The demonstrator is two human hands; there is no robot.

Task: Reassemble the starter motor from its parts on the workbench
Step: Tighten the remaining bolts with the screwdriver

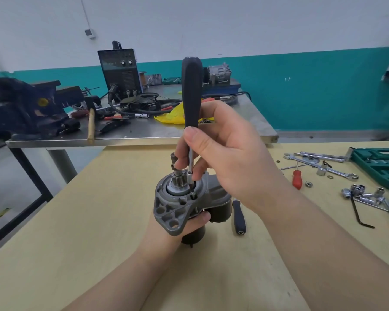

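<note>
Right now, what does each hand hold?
Left hand: grips the starter motor from below.
Right hand: fingers hold the screwdriver upright.

Two bare forearms enter from the bottom edge, each ending in a bare hand: the left hand [195, 223] and the right hand [225, 151]. No sleeves, gloves, rings or watch show. The fingers [192, 136] have short, plain, unpainted nails. The rest of the person is out of view.
</note>
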